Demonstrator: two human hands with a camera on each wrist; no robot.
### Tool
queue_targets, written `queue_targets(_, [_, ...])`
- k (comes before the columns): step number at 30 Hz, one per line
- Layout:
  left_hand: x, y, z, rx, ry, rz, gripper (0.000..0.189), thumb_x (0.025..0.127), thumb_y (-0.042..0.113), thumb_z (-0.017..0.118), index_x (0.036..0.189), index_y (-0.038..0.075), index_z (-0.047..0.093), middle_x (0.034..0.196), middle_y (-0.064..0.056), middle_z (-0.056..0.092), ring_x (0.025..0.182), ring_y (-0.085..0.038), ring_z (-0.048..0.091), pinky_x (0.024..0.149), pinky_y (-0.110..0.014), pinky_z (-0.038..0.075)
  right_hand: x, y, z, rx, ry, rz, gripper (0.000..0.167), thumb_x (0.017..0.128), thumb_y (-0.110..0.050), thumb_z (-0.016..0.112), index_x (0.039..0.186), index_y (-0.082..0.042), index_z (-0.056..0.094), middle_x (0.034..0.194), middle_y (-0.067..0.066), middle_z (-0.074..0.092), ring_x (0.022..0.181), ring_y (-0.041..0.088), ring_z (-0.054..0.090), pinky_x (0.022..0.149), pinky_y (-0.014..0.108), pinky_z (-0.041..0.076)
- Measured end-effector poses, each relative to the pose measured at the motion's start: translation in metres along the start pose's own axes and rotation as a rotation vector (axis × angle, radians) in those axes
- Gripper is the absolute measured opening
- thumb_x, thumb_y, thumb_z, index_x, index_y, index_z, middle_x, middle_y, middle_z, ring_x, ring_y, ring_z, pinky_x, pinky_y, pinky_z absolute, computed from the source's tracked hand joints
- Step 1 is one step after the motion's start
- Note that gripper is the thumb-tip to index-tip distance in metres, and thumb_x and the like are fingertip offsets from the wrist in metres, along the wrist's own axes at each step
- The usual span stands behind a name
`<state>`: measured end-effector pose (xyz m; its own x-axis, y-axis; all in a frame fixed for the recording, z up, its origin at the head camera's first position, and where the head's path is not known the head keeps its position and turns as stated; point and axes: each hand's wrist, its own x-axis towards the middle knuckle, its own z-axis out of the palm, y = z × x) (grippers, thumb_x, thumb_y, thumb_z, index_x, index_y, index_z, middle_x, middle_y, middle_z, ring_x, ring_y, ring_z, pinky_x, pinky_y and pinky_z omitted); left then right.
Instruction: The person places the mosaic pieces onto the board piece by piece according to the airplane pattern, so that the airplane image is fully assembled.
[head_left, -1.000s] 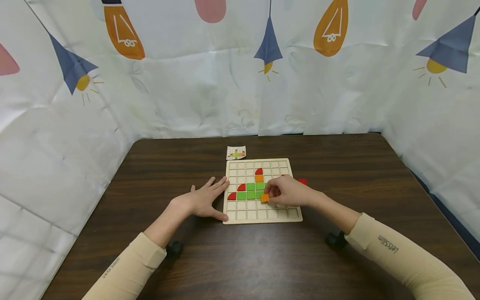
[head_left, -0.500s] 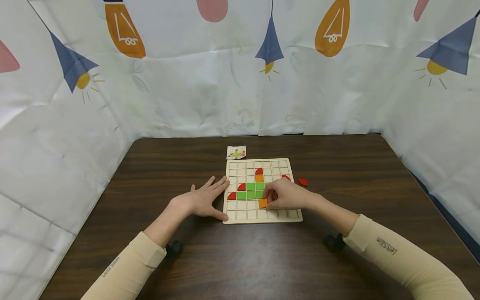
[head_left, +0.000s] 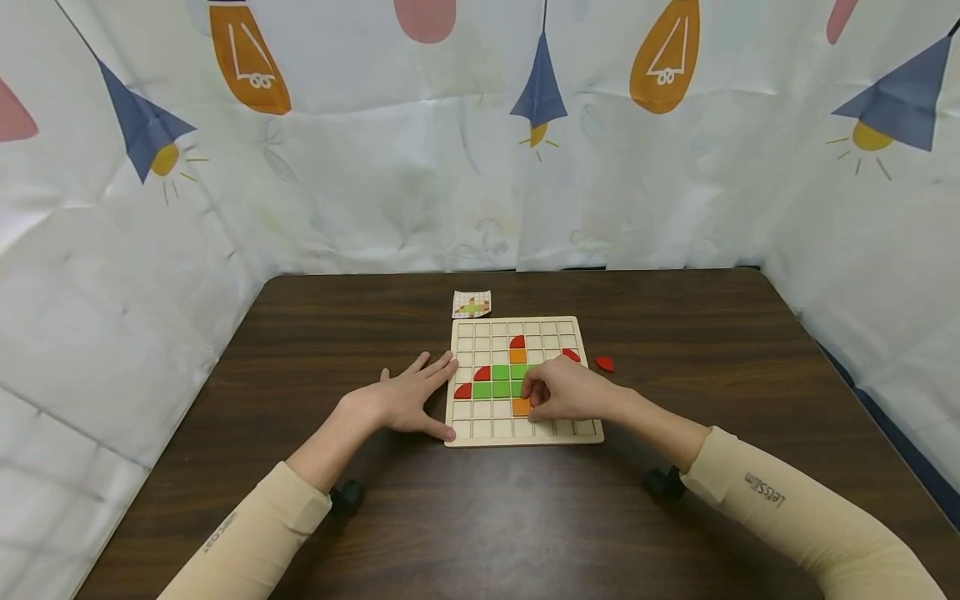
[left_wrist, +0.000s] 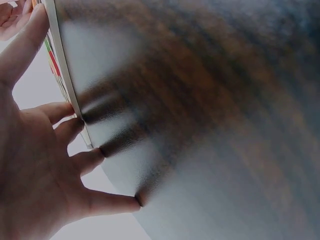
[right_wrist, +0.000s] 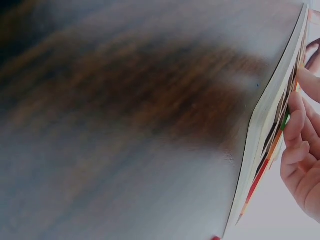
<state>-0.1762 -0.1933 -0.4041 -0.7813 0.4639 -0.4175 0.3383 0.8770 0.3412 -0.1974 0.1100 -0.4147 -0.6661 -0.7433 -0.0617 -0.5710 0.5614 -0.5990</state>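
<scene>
A pale wooden grid board (head_left: 480, 429) lies on the table, with green square tiles (head_left: 500, 389), red quarter-round tiles (head_left: 482, 374) and an orange square in its cells. My right hand (head_left: 573, 389) is over the board's right half, thumb and fingertips pinching the right edge of another orange square tile (head_left: 521, 407), which sits at a cell just below the green ones. The right hand hides part of the board. My left hand (head_left: 408, 403) lies with fingers spread at the board's left edge; in the left wrist view its fingertips touch the board's side (left_wrist: 65, 70) and the tabletop.
Behind the board lies a small pattern card (head_left: 472, 305) printed with a coloured grid. A loose red quarter-round tile (head_left: 605, 364) is on the dark wood table (head_left: 360, 317) to the board's right. A white printed curtain (head_left: 345, 192) hangs behind the table.
The orange square tile has moved with my right hand, nearer and slightly left, from beside the green tiles to a cell below them. My left hand has stayed in place.
</scene>
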Motion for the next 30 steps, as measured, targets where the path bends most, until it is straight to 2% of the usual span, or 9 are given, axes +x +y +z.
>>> queue_targets(4, [0.000, 0.000, 0.000, -0.005, -0.003, 0.004, 0.115, 0.084, 0.061, 0.078, 0.167, 0.016, 0.013, 0.173, -0.005, 0.003, 0.156, -0.037, 0.000, 0.105, -0.084, 0.007, -0.002, -0.001, -0.002, 0.016, -0.005, -0.003, 0.018, 0.085, -0.010, 0.084, 0.098, -0.007, 0.073, 0.077, -0.012, 0.064, 0.069, 0.005, 0.059, 0.069, 0.026, 0.053])
queue_targets(15, [-0.001, 0.000, -0.001, 0.000, 0.001, 0.000, 0.114, 0.084, 0.062, 0.077, 0.167, 0.016, 0.014, 0.173, -0.004, 0.003, 0.156, -0.037, 0.000, 0.105, -0.084, 0.008, -0.010, 0.008, -0.007, 0.019, 0.016, -0.093, 0.009, 0.088, -0.006, 0.078, 0.096, -0.011, 0.076, 0.080, -0.012, 0.066, 0.073, 0.005, 0.060, 0.069, 0.027, 0.053])
queue_targets(19, [-0.001, 0.001, -0.001, -0.003, 0.002, 0.003, 0.114, 0.084, 0.062, 0.078, 0.167, 0.016, 0.014, 0.173, -0.004, 0.003, 0.156, -0.037, 0.000, 0.105, -0.084, 0.007, -0.014, 0.015, -0.011, 0.046, 0.042, -0.066, 0.011, 0.088, -0.003, 0.075, 0.097, -0.010, 0.075, 0.079, -0.011, 0.064, 0.072, 0.006, 0.059, 0.069, 0.027, 0.052])
queue_targets(30, [-0.002, 0.001, -0.001, -0.004, 0.004, -0.003, 0.115, 0.083, 0.062, 0.078, 0.167, 0.016, 0.014, 0.173, -0.004, 0.003, 0.156, -0.037, 0.000, 0.105, -0.084, 0.007, -0.032, 0.035, -0.031, 0.097, 0.140, 0.059, 0.013, 0.089, -0.007, 0.080, 0.100, -0.009, 0.075, 0.083, -0.007, 0.067, 0.076, 0.014, 0.060, 0.068, 0.029, 0.052])
